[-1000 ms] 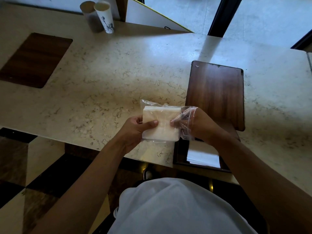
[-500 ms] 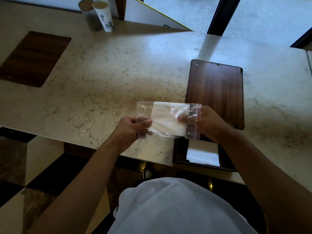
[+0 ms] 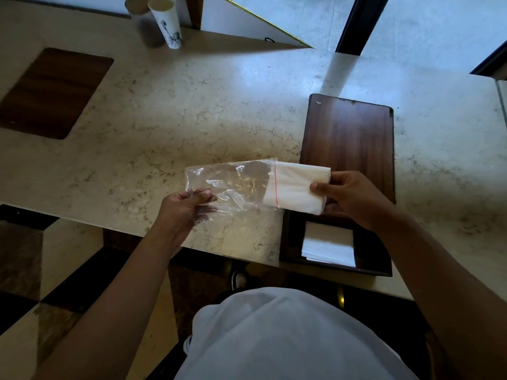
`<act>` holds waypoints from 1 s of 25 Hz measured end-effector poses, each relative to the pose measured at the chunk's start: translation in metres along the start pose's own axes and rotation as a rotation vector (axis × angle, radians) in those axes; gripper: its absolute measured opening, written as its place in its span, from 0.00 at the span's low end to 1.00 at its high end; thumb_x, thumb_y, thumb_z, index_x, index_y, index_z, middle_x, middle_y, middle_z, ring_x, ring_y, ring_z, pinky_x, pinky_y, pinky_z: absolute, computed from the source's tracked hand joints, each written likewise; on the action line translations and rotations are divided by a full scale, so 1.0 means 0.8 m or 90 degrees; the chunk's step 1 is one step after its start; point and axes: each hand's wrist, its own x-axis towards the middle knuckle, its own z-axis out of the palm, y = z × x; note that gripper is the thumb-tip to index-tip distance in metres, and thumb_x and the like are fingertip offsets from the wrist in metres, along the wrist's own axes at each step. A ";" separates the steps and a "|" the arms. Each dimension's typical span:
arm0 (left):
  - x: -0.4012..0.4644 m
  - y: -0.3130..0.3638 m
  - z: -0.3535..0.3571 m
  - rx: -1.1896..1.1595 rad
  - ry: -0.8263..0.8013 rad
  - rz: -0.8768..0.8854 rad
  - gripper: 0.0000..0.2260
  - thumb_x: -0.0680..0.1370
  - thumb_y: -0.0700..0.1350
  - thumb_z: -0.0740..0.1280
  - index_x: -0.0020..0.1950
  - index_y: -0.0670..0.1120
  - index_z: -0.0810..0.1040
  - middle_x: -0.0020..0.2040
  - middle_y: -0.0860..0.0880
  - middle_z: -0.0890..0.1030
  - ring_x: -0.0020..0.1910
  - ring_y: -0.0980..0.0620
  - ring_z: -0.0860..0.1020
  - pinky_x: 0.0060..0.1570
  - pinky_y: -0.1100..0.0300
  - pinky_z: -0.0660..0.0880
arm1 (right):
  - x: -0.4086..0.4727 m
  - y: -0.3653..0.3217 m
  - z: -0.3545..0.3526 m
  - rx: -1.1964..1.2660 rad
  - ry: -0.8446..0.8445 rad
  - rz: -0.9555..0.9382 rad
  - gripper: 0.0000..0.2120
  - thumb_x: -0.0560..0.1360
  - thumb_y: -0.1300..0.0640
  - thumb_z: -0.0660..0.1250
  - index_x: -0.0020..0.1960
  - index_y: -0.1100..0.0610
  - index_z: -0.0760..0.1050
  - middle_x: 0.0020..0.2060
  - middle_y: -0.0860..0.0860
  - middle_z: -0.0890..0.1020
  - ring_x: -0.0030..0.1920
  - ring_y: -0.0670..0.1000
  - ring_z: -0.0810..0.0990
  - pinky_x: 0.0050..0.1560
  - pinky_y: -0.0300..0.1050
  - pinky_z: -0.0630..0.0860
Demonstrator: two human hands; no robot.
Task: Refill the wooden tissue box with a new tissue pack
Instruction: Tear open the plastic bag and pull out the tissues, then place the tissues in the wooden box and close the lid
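A white tissue stack [image 3: 297,187] sticks most of the way out of a clear plastic bag [image 3: 230,185] with a red zip line. My right hand [image 3: 354,198] pinches the stack's right end. My left hand [image 3: 186,207] grips the bag's closed left end. Both are held above the marble counter's front edge. Below my right hand the dark wooden tissue box [image 3: 290,242] stands open, with a few white tissues [image 3: 329,246] lying flat inside. Its wooden lid [image 3: 348,141] lies flat on the counter just behind the box.
The marble counter [image 3: 192,105] stretches left and back. A dark wooden inlay panel [image 3: 49,91] sits at far left. Two paper cups [image 3: 166,21] stand at the back edge. A patterned floor [image 3: 68,270] lies below the counter's near edge.
My right hand has drawn the tissue stack rightward out of the bag, while my left hand pulled the bag's end leftward. The bag now hangs nearly empty.
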 end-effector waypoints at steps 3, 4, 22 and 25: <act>0.004 -0.017 -0.004 -0.036 0.041 -0.026 0.04 0.76 0.37 0.72 0.50 0.41 0.82 0.39 0.46 0.87 0.32 0.50 0.85 0.34 0.58 0.74 | 0.001 0.005 -0.005 0.014 0.025 -0.001 0.13 0.68 0.53 0.77 0.52 0.52 0.84 0.48 0.49 0.89 0.49 0.52 0.88 0.40 0.44 0.84; 0.006 -0.022 -0.005 -0.047 0.060 -0.033 0.03 0.76 0.37 0.72 0.50 0.41 0.82 0.40 0.46 0.88 0.32 0.50 0.85 0.33 0.60 0.73 | 0.001 0.007 -0.006 0.016 0.037 -0.002 0.12 0.70 0.54 0.76 0.52 0.52 0.84 0.48 0.49 0.89 0.49 0.51 0.88 0.40 0.44 0.84; -0.005 -0.114 0.061 0.094 0.048 -0.229 0.18 0.77 0.50 0.70 0.55 0.35 0.80 0.44 0.37 0.87 0.45 0.39 0.85 0.50 0.43 0.81 | -0.001 0.038 0.026 0.021 0.048 0.031 0.07 0.76 0.59 0.74 0.54 0.55 0.83 0.48 0.51 0.89 0.47 0.52 0.88 0.40 0.45 0.84; -0.009 -0.112 0.057 0.200 -0.017 -0.259 0.20 0.77 0.53 0.69 0.55 0.36 0.81 0.44 0.39 0.88 0.40 0.43 0.85 0.45 0.51 0.80 | -0.002 0.039 0.029 0.025 0.049 0.033 0.08 0.76 0.60 0.74 0.54 0.55 0.82 0.49 0.52 0.89 0.48 0.53 0.88 0.41 0.46 0.85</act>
